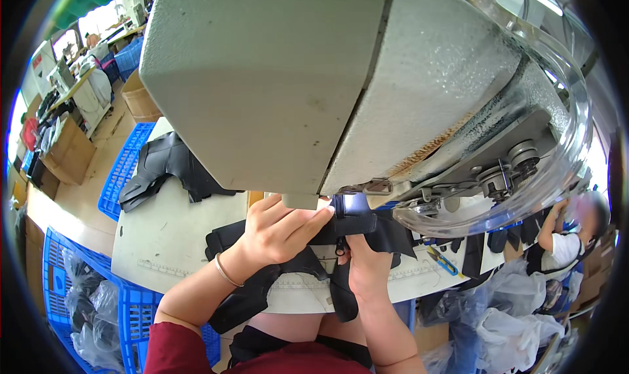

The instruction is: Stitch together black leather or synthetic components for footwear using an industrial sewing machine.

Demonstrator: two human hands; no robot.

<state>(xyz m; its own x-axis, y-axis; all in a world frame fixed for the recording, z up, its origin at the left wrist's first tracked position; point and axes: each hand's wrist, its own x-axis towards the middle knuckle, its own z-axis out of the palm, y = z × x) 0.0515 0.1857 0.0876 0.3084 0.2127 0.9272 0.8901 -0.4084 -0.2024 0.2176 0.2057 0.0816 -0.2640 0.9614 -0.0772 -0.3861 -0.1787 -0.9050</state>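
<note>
A large grey sewing machine fills the upper middle, hiding much of the spot under its head. My left hand has its fingers bent and pressed together, their tips on the edge of a black leather-like piece just below the head. My right hand grips the same piece from below and to the right, its fingers partly hidden behind it. A small zipper pull hangs beside the right thumb. More black material spreads under my left wrist and over the table's near edge.
The white table carries black pieces at left and yellow-and-blue thread snips at right. Blue crates stand at left. A clear curved tube arches at right. Plastic bags and another person are beyond.
</note>
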